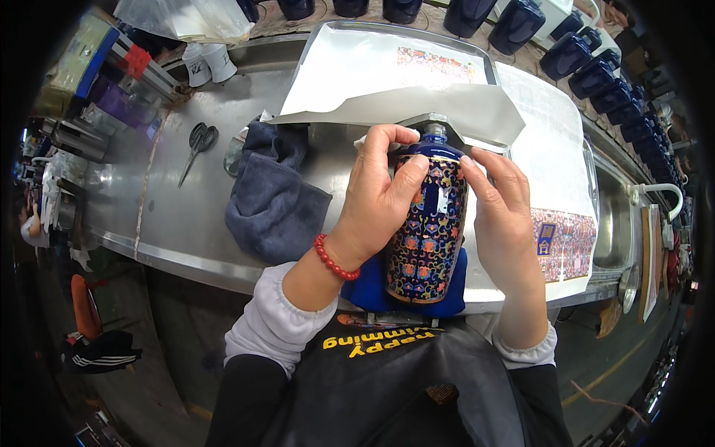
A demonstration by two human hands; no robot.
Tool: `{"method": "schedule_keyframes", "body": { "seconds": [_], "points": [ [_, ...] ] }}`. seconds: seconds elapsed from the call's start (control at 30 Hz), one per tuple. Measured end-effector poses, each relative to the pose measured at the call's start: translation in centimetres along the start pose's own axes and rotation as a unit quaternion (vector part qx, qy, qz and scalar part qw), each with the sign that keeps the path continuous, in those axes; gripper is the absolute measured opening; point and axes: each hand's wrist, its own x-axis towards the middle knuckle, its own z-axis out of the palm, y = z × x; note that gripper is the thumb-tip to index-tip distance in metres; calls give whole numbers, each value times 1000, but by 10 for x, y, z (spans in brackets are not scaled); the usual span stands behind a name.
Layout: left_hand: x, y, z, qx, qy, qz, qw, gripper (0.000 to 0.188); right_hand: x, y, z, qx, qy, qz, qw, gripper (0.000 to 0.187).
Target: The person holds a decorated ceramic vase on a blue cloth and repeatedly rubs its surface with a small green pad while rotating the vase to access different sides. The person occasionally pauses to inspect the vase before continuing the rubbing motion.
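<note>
Gently, I think, is best: even pressure should keep the top edge of the pattern [423, 242] flat. The bottle [426, 223] is between my hands, blue cloth [363, 289] showing around its base; my left hand [375, 197] lays its thumb on it, grip unclear, while my right hand [505, 208] curves loosely, fingertips at its shoulder.

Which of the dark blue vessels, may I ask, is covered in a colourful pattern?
The patterned bottle between the left hand and right hand; the other vessels, along the far side, look plain.
</note>
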Motion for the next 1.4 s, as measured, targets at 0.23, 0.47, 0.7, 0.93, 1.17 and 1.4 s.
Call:
{"method": "schedule_keyframes", "body": {
  "seconds": [0.23,0.47,0.7,0.93,1.17,1.4],
  "points": [
    [-16,-4,2,9,42,56,998,37,-13,-20,-15,131,38,78,988,53],
    [-26,-5,4,-34,53,54,997,39,-17,-21,-34,444,22,315,839,42],
    [-27,-6,3,25,58,128,990,34,-24,-13,-20,529,11,342,777,41],
    [-33,-2,4,26,64,126,990,33,-19,-19,-19,503,3,329,799,40],
    [-38,-1,5,9,63,106,992,36,-15,-27,-24,439,-4,309,844,40],
    [-35,3,13,132,71,156,976,57,-9,-35,-28,411,-20,281,867,40]
  ]
}}
